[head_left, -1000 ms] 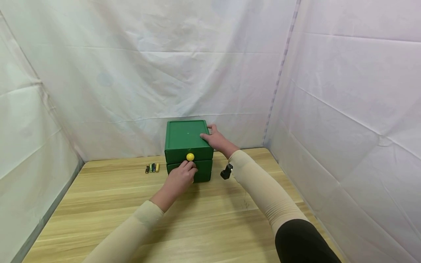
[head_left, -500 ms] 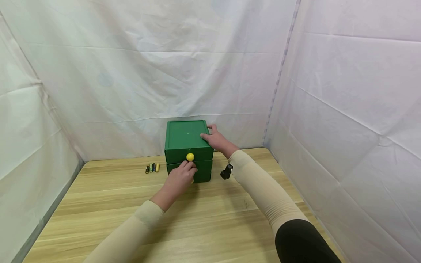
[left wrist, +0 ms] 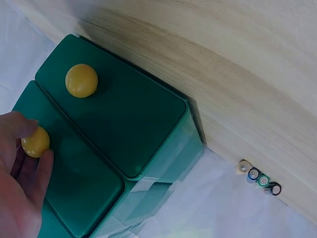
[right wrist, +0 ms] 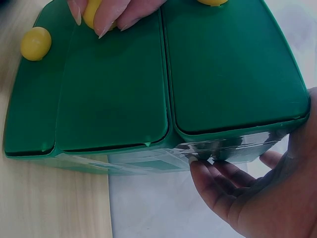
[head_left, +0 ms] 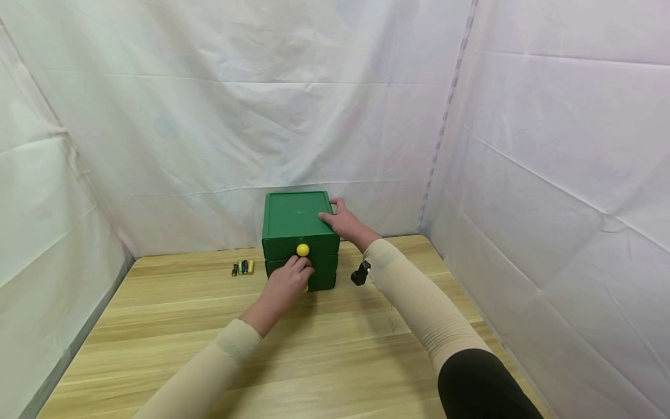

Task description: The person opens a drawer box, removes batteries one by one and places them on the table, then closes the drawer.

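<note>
Your left hand (head_left: 285,285) pinches the middle drawer's (right wrist: 114,94) yellow knob (left wrist: 35,143); your right hand (head_left: 346,224), fingers spread, rests against the green cabinet's (head_left: 297,213) right side, thumb on top. The cabinet stands at the table's (head_left: 324,355) far side, four batteries (head_left: 245,267) lying left of it.

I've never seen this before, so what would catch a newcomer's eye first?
Likely the green drawer cabinet at the back of the table, with its round yellow knobs. The left hand pinches the middle knob; the right hand holds the cabinet's right side. Four batteries lie in a row to the cabinet's left.
</note>
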`<state>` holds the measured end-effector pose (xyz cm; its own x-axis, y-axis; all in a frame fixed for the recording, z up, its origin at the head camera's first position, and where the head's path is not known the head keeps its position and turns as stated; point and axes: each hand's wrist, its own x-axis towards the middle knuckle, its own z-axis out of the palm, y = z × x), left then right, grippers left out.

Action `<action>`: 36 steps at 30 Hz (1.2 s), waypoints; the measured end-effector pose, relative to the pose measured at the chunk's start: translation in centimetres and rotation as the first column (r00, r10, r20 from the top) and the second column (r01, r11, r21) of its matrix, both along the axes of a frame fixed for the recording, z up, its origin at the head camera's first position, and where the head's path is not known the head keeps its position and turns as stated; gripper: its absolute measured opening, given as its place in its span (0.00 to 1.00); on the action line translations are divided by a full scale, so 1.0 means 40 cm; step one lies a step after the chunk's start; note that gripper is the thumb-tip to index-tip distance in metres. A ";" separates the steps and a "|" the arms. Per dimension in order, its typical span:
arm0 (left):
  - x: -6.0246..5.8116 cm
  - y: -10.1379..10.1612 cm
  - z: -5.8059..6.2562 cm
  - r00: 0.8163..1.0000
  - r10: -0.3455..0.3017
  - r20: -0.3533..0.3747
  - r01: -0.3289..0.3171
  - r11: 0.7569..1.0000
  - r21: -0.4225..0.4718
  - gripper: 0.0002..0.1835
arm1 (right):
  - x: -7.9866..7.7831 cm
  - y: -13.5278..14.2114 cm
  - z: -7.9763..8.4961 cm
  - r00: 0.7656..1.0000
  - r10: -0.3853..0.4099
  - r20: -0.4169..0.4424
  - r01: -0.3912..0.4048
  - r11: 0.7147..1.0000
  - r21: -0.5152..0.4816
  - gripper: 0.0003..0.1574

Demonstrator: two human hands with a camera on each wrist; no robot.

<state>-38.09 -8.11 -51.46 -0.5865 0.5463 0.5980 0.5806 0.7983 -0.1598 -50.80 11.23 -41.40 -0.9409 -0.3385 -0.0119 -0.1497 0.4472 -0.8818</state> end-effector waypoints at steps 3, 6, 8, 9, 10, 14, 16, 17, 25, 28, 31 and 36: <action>-0.004 -0.001 -0.004 1.000 0.008 0.005 -0.008 1.000 -0.005 0.13 | 0.001 0.000 0.001 1.000 0.000 0.004 0.000 1.000 -0.001 0.46; -0.007 -0.001 -0.009 1.000 0.017 0.012 -0.017 1.000 -0.006 0.12 | 0.001 0.001 0.002 1.000 -0.001 0.008 0.001 1.000 -0.001 0.45; -0.006 0.000 -0.010 1.000 0.020 0.015 -0.020 1.000 -0.004 0.11 | 0.002 0.000 0.003 1.000 -0.002 0.006 0.002 1.000 0.002 0.45; -0.006 0.000 -0.010 1.000 0.022 0.015 -0.022 1.000 -0.002 0.11 | 0.002 0.000 0.003 1.000 -0.003 0.005 0.003 1.000 0.004 0.45; -0.005 0.000 -0.009 1.000 0.023 0.014 -0.023 1.000 0.000 0.11 | 0.002 0.000 0.004 1.000 -0.003 0.003 0.003 1.000 0.007 0.45; -0.003 0.002 -0.008 1.000 0.023 0.013 -0.023 1.000 0.005 0.11 | 0.004 0.000 0.006 1.000 -0.004 0.002 0.004 1.000 0.012 0.46; -0.004 0.002 -0.008 1.000 0.021 0.011 -0.021 1.000 0.010 0.11 | 0.004 0.001 0.007 1.000 -0.002 0.003 0.002 1.000 0.015 0.46; -0.005 0.002 -0.009 1.000 0.019 0.010 -0.019 1.000 0.012 0.11 | 0.004 0.001 0.007 1.000 0.000 0.003 0.000 1.000 0.016 0.46; -0.008 0.002 -0.009 1.000 0.000 -0.014 0.001 1.000 0.019 0.10 | 0.006 0.003 0.010 1.000 0.004 -0.004 -0.004 1.000 0.011 0.47; -0.003 0.001 -0.005 1.000 -0.015 -0.012 0.015 1.000 0.023 0.11 | 0.006 0.004 0.010 1.000 0.004 -0.004 -0.004 1.000 0.015 0.48; 0.009 -0.002 0.002 0.999 -0.041 -0.008 0.041 0.998 0.041 0.13 | 0.007 0.004 0.010 1.000 0.007 0.003 -0.007 1.000 0.017 0.48; 0.039 -0.007 0.006 0.997 -0.069 0.027 0.064 0.986 0.157 0.09 | 0.005 0.009 0.012 1.000 0.013 0.007 -0.013 1.000 0.007 0.48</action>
